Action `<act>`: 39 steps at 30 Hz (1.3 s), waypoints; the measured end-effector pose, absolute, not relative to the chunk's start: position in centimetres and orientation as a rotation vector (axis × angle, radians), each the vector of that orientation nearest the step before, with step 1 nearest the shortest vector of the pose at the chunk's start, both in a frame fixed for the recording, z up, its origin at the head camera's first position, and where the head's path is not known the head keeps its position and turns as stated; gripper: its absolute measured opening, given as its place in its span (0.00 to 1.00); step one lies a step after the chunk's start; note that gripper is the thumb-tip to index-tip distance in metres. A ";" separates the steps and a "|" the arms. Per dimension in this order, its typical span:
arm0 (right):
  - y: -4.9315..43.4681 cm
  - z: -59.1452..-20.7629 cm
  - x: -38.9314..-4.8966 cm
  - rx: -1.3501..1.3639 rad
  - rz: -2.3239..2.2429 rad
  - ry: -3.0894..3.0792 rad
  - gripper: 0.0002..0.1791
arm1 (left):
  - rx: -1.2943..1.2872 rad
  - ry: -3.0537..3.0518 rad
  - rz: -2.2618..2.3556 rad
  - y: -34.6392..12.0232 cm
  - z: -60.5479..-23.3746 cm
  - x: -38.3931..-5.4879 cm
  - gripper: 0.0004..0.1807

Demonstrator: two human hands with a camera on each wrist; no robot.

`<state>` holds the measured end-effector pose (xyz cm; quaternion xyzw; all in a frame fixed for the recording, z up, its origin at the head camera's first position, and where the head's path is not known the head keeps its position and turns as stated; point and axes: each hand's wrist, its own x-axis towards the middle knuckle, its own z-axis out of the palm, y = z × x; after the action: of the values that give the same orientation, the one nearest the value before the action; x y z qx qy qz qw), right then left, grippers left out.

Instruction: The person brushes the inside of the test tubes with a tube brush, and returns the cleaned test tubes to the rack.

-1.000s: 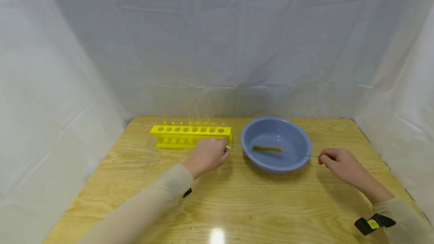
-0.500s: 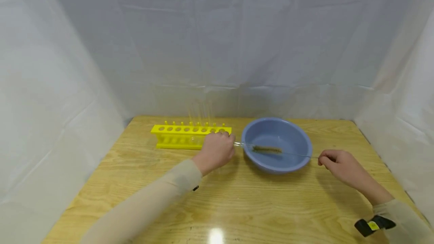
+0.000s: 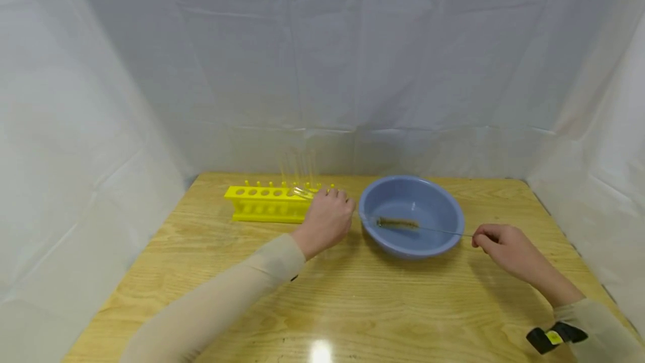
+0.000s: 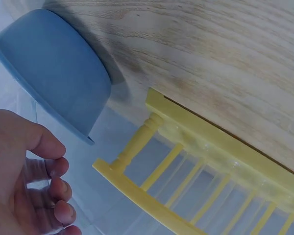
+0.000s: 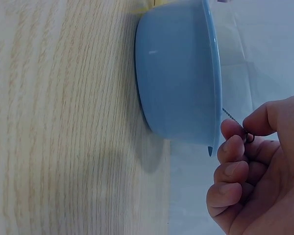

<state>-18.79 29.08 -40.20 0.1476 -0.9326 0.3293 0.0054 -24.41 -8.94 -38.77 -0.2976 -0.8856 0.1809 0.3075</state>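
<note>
My left hand (image 3: 327, 220) grips a clear glass test tube (image 3: 302, 192), whose one end sticks out leftward over the rack. In the left wrist view the fingers curl round the clear glass, with the thumb tip close to the index finger. My right hand (image 3: 504, 242) pinches the thin wire handle of a test tube brush (image 3: 398, 223). The looped wire end (image 5: 250, 138) shows between thumb and index finger in the right wrist view. The brown bristles lie over the blue basin (image 3: 443, 195), pointing left, with faint glass near their tip.
A yellow test tube rack (image 3: 267, 206) stands left of the basin, partly hidden by my left hand. Several clear tubes (image 3: 297, 167) rise along its back. Below lies the wooden table (image 3: 383, 307); white sheeting (image 3: 327, 71) hangs behind and on both sides.
My left hand has moved right and slightly up, from the rack's front toward the basin. The tube's left end now shows above the hand. The right hand and brush have barely moved.
</note>
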 end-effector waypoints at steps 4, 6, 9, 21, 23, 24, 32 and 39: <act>29.1 -40.3 -18.9 0.461 1.028 -2.918 0.16 | -0.794 -2.342 0.511 -8.7 -38.5 -24.5 0.07; 29.1 -40.3 -18.9 0.459 1.031 -2.919 0.16 | -0.799 -2.338 0.531 -8.6 -38.4 -24.5 0.08; 29.1 -40.3 -18.9 0.453 1.032 -2.921 0.16 | -0.805 -2.340 0.561 -8.5 -38.3 -24.7 0.08; 29.0 -40.3 -18.9 0.461 1.016 -2.912 0.15 | -0.857 -2.255 0.601 -8.0 -37.6 -24.9 0.09; 29.0 -40.4 -18.8 0.459 1.009 -2.915 0.15 | -0.866 -2.250 0.612 -7.8 -37.4 -24.9 0.10; 29.0 -40.5 -18.8 0.460 1.008 -2.915 0.15 | -0.871 -2.251 0.617 -7.8 -37.4 -24.9 0.10; 29.0 -40.6 -18.9 0.492 1.036 -2.889 0.15 | -0.878 -2.238 0.680 -7.4 -37.2 -24.9 0.12; 29.1 -40.6 -18.8 0.489 1.046 -2.887 0.16 | -0.872 -2.259 0.701 -7.2 -37.3 -24.8 0.13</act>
<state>-18.80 29.08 -40.63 0.1571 -0.9284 0.3364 0.0160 -24.83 -7.16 -37.27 -0.3292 -0.8533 0.2647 0.3056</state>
